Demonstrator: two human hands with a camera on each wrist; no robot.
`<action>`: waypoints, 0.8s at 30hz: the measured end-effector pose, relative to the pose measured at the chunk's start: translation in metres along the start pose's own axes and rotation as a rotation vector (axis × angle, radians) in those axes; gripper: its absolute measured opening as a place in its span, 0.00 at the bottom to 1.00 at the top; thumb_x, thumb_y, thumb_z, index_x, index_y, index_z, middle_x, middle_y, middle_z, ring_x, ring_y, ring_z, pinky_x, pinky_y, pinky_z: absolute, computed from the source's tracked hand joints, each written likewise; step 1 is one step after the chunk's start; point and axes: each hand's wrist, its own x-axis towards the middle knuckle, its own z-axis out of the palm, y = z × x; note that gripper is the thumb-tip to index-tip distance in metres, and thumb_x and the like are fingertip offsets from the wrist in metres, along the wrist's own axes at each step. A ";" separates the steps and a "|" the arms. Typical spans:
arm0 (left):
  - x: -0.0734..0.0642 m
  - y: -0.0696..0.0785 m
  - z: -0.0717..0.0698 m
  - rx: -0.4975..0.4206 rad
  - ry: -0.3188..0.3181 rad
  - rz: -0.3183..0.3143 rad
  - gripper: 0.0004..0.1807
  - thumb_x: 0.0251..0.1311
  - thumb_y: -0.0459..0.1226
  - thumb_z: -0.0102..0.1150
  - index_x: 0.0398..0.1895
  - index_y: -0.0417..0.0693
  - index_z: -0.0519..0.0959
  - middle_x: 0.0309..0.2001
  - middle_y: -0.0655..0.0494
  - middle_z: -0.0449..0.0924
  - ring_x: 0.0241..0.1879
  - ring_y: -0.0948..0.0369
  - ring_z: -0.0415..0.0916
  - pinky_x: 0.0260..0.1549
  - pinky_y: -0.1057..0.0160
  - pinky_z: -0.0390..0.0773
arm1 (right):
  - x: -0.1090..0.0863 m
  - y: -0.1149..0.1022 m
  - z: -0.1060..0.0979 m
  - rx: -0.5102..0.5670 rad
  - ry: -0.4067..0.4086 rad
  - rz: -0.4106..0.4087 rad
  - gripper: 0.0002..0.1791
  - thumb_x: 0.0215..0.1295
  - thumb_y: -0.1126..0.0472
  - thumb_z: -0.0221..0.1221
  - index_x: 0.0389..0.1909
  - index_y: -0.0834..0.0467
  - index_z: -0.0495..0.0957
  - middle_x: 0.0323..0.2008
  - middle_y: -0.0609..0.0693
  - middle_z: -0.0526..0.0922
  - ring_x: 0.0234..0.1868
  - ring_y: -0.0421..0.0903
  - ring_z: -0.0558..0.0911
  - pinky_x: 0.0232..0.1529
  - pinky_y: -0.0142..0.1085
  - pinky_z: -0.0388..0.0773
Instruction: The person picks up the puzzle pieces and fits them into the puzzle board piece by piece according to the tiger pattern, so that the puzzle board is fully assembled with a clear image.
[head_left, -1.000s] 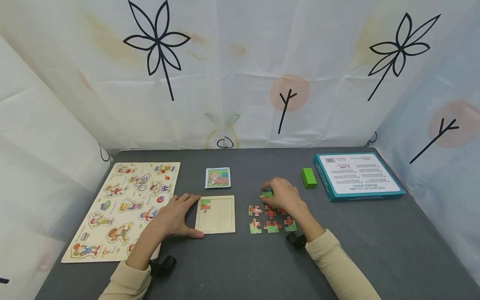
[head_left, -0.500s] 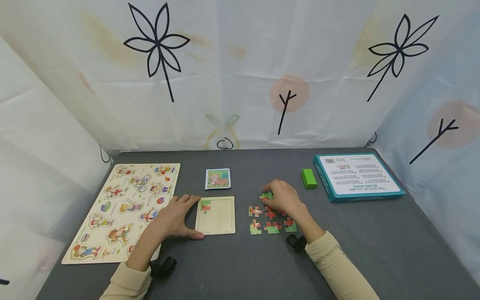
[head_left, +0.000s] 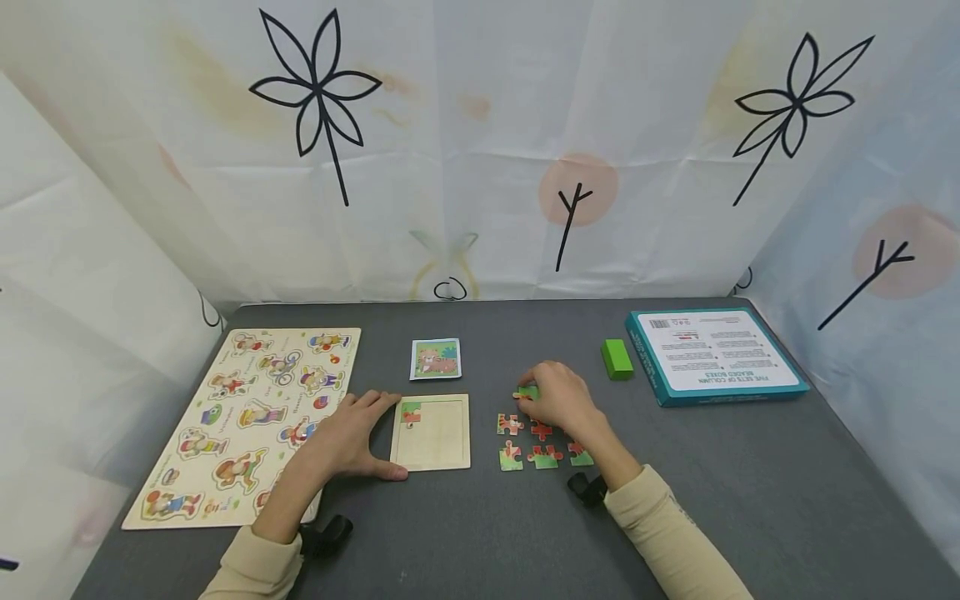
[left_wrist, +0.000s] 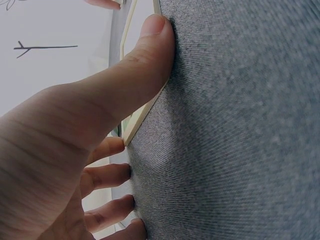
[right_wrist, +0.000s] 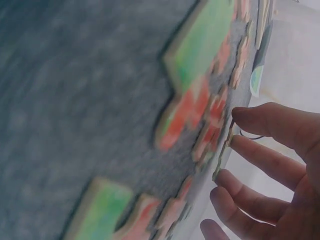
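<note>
A shallow wooden puzzle tray [head_left: 444, 437] lies in the middle of the table, with one green-and-red puzzle piece [head_left: 411, 411] in its upper left corner. My left hand [head_left: 348, 437] is spread along the tray's left side, its thumb at the near corner and index fingertip at the far one. In the left wrist view the thumb [left_wrist: 145, 65] lies along the tray's edge. My right hand [head_left: 564, 396] pinches a thin green-topped puzzle piece [head_left: 527, 392] above the loose pieces. The right wrist view shows that piece edge-on [right_wrist: 225, 150] between thumb and fingertips.
Several loose puzzle pieces [head_left: 545, 457] lie below the right hand. A picture card [head_left: 436, 359] sits behind the tray. On the left is a large wooden board with figures [head_left: 247, 412]; on the right are a green block [head_left: 617, 359] and a teal box [head_left: 720, 354].
My right hand has moved slightly left with the puzzle piece pinched in it, away from the row of loose pieces. The left hand stays at the tray.
</note>
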 end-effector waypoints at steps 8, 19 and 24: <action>-0.001 0.001 -0.001 0.005 0.004 0.002 0.62 0.32 0.66 0.81 0.73 0.47 0.69 0.68 0.42 0.73 0.62 0.40 0.72 0.50 0.36 0.79 | 0.001 -0.017 0.001 0.019 0.048 -0.055 0.13 0.60 0.61 0.68 0.45 0.59 0.89 0.46 0.57 0.87 0.45 0.54 0.83 0.30 0.39 0.75; -0.001 0.000 0.000 0.005 0.008 0.005 0.62 0.32 0.66 0.81 0.73 0.48 0.69 0.67 0.43 0.74 0.62 0.40 0.72 0.49 0.36 0.79 | 0.008 -0.044 0.004 0.040 0.053 -0.098 0.12 0.60 0.59 0.69 0.44 0.57 0.90 0.44 0.55 0.87 0.45 0.53 0.84 0.31 0.40 0.78; -0.001 0.000 0.000 0.004 0.014 0.010 0.62 0.32 0.66 0.81 0.73 0.48 0.70 0.67 0.43 0.74 0.61 0.40 0.72 0.49 0.36 0.80 | 0.011 -0.056 0.007 0.038 0.054 -0.123 0.12 0.61 0.58 0.69 0.44 0.57 0.90 0.43 0.56 0.87 0.42 0.52 0.82 0.25 0.35 0.68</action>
